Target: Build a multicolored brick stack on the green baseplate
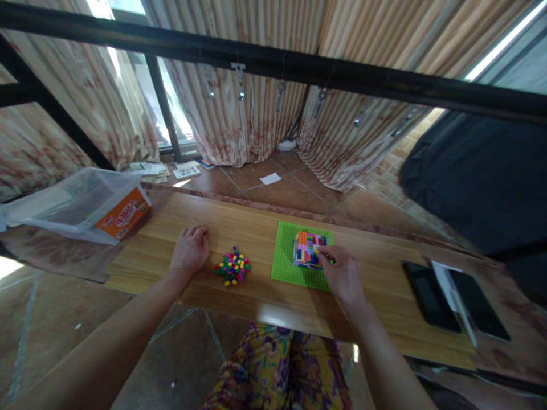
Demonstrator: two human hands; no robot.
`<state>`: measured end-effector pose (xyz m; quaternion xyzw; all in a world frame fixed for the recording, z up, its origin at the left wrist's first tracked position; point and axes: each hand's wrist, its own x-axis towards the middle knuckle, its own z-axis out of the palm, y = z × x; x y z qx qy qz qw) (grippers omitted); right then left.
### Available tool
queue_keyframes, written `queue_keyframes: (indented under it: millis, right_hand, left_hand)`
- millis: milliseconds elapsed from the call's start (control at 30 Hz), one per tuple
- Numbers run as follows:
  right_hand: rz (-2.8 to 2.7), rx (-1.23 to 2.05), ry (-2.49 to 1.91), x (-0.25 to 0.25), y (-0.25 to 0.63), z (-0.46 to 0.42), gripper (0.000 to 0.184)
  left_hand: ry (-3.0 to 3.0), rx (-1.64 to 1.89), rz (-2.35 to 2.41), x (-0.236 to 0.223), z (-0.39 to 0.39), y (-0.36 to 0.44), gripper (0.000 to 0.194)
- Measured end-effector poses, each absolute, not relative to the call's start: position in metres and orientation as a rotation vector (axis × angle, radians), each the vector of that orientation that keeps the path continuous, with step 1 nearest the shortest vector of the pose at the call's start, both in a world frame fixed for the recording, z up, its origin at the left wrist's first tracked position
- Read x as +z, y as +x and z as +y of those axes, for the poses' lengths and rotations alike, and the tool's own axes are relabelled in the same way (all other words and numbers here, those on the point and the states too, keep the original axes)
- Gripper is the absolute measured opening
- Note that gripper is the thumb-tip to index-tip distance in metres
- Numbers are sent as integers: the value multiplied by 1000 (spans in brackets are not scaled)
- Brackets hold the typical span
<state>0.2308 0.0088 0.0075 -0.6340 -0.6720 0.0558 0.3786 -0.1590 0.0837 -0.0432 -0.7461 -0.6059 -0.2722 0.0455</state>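
Observation:
My right hand (343,273) is at the right side of a low, multicoloured block of small toy bricks (304,246). Its thumb and forefinger are pinched at the block's top edge, with a tiny yellow toy brick (316,251) at the tips. Specks of green and yellow show under the curled fingers, too small to make out fully. The block stands on a green studded baseplate (282,259). My left hand (191,249) rests on the table with its fingers curled in, left of a loose pile of small coloured bricks (234,267).
A clear plastic bin (81,199) with an orange label stands at the table's left end. On the right lie a dark phone (429,296), a white sheet with a pen, and a second dark phone (478,302). A black metal bar (273,60) crosses beyond the wooden table (243,219).

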Motion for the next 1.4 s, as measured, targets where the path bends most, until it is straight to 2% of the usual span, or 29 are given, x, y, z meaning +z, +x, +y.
queue_keyframes:
  millis: [300,833,1067,1200,1300,1400]
  right_hand:
    - [-1559,149,-1703,7,234,-1,26]
    - [-1891,-141,-1571,-7,228,-4,30]
    - [-1899,-56,-1561,-4,231,0,31]
    - [-1671,-68,-1604,2,226,-11,30]
    - [-1532,-67,-1588,4,209,-31,27]
    - [-1576,73,-1518,0,178,-52,23]
  left_hand:
    - [-2276,-826,-1868,-42,83,-158,28]
    - [-2265,-810,-1873,-41,82,-157,27]
    - [-2263,-777,-1867,-40,82,-156,26]
    - [-2267,-794,-1868,-40,82,-155,26]
    - [-2271,-800,-1908,-39,80,-154,27]
    - [-2269,-778,-1961,-37,78,-151,28]
